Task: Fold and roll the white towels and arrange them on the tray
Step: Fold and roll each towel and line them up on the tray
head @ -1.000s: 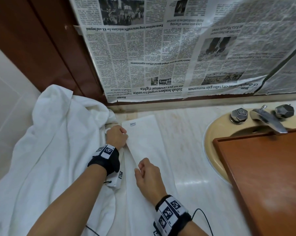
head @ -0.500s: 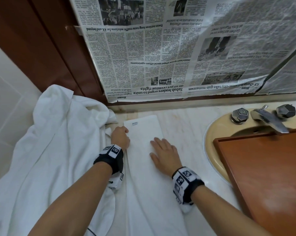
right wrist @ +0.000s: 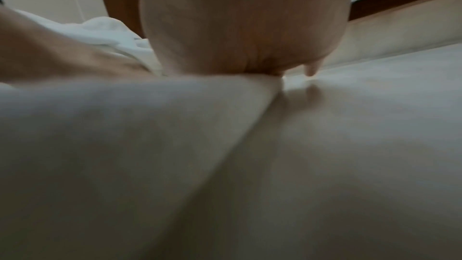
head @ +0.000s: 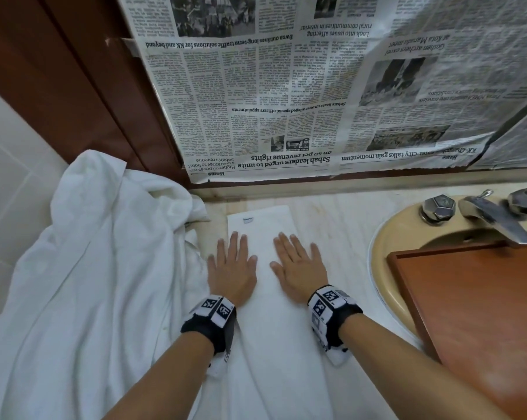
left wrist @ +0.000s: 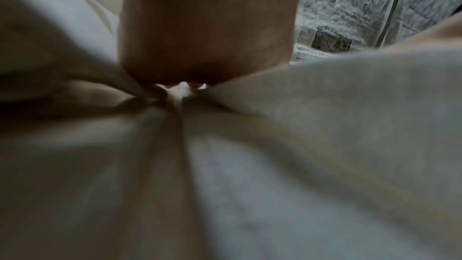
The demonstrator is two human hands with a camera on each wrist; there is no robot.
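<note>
Left hand (head: 232, 271) and right hand (head: 298, 268), fingers (head: 281, 242) straight, flat on folded towel (head: 274, 344), bare counter (head: 341, 225) rightward.

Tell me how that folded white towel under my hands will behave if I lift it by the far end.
The folded towel will probably droop limply, since it is soft cloth like the rumpled towel pile. Its fold may fall open once the left hand and right hand stop pressing. Likely light, unlikely to slip.

Newspaper sheets (head: 331, 86) are hung upside down over dark wood panelling (head: 74, 86). A pale marble counter (head: 341, 237) is set with a beige basin (head: 407, 228) and 2 faceted taps (head: 438, 208).
</note>
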